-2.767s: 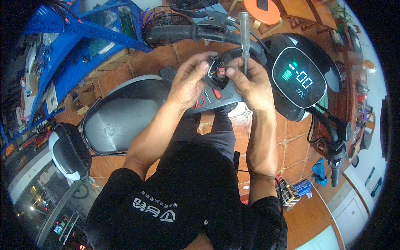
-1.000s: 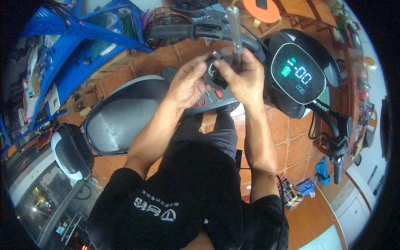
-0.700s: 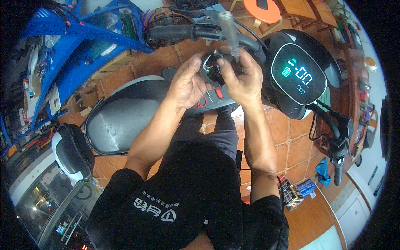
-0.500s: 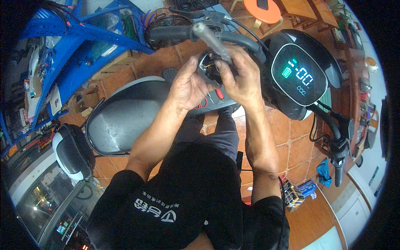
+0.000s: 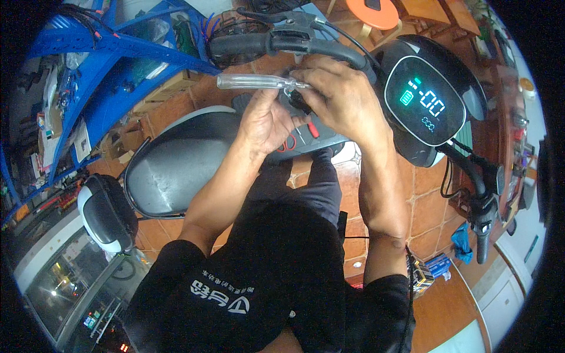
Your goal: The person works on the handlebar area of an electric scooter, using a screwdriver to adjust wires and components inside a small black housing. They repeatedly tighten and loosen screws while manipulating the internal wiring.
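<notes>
My left hand (image 5: 265, 120) is closed around a small black housing with wires (image 5: 297, 101), mostly hidden by the fingers. A clear-handled screwdriver (image 5: 247, 82) lies horizontally across it, pinched in my right hand (image 5: 341, 100), its handle pointing left and its tip hidden among the fingers. Just below, red-handled scissors (image 5: 286, 141) and a red-handled tool (image 5: 313, 129) lie on the scooter's grey deck (image 5: 326, 140). The black handlebar (image 5: 241, 47) runs above both hands.
The scooter's lit display (image 5: 425, 100) is at right, with a second grip (image 5: 482, 241) below. The seat (image 5: 170, 170) is left, a blue rack (image 5: 106, 53) upper left. An orange stool (image 5: 371, 13) stands beyond the handlebar. Boxes (image 5: 435, 267) lie lower right on tiled floor (image 5: 424, 212).
The screwdriver has swung from upright to horizontal, its handle now to the left. My right hand has turned over the black housing, hiding more of it.
</notes>
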Tool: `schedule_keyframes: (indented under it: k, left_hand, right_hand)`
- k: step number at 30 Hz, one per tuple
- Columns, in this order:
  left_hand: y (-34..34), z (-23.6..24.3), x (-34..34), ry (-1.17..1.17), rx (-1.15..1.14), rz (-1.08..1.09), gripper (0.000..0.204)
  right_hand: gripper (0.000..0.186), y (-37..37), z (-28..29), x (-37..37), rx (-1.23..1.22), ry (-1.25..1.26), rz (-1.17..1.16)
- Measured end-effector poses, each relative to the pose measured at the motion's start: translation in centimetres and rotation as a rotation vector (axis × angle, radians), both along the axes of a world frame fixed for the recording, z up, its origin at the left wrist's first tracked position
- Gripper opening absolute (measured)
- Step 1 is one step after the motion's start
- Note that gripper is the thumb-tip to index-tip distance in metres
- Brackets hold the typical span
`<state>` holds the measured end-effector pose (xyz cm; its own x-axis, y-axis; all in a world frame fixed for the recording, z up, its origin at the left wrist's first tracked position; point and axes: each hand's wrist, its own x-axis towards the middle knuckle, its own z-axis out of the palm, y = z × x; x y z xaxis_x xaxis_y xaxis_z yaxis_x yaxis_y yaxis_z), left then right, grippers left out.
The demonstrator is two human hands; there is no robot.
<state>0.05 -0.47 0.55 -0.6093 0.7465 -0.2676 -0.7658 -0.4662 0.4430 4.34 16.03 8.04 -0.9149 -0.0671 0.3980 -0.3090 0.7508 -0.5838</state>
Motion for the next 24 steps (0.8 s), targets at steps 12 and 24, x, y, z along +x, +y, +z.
schedule_keyframes:
  k: [12,24]
  left_hand:
    - [-0.1,0.6,-0.5,-0.050,0.070,-0.049,0.054]
    - [0.2,1.3,-0.8,-0.128,0.125,-0.018,0.051]
  right_hand:
    - [0.020,0.2,-0.7,-0.4,-0.055,0.007,-0.007]
    - [0.023,0.1,-1.2,-1.1,-0.127,0.027,-0.019]
